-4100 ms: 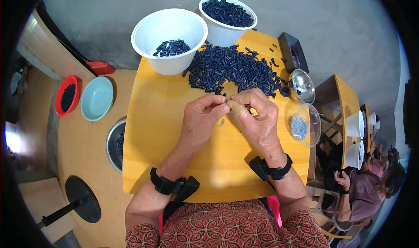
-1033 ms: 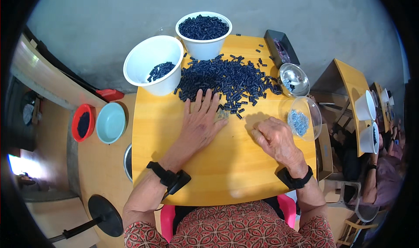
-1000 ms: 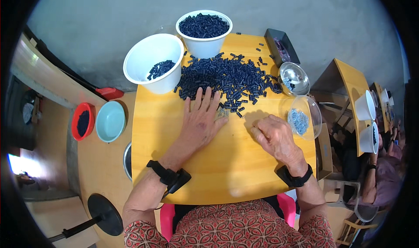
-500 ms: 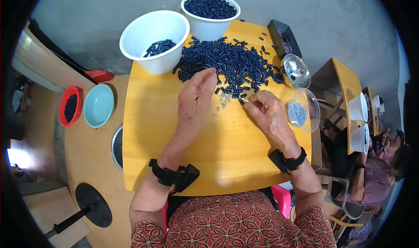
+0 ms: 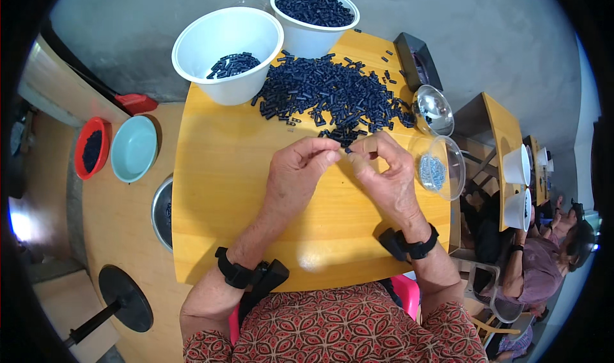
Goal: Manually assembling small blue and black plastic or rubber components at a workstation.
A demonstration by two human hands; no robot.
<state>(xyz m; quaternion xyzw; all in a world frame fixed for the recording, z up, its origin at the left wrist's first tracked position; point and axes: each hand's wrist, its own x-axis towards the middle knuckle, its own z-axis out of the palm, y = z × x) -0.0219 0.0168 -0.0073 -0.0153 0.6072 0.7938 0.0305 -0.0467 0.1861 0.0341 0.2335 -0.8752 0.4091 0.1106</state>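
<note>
Over the middle of the yellow table (image 5: 236,146), my two hands are close together with fingertips nearly meeting. My right hand (image 5: 391,177) pinches a small dark plastic piece (image 5: 348,150). My left hand (image 5: 295,174) is closed in a pinch beside it; whatever its fingertips hold is too small to make out. Just beyond the hands spreads a big pile of dark short tubular pieces (image 5: 332,88). A clear plastic tub (image 5: 456,168) holding small shiny pieces (image 5: 432,172) stands to the right of my right hand.
Behind the pile stand a white tub (image 5: 240,91) and a fuller white bucket (image 5: 310,40), both with dark pieces. A metal bowl (image 5: 435,110) and a black tray (image 5: 416,62) line the right edge. Basins, red (image 5: 83,165) and turquoise (image 5: 134,149), sit left. Another person (image 5: 537,267) sits right.
My left hand has come down and right from beside the pile, closing into a pinch next to my right fingertips. My right hand has shifted slightly left, still with the dark piece.
</note>
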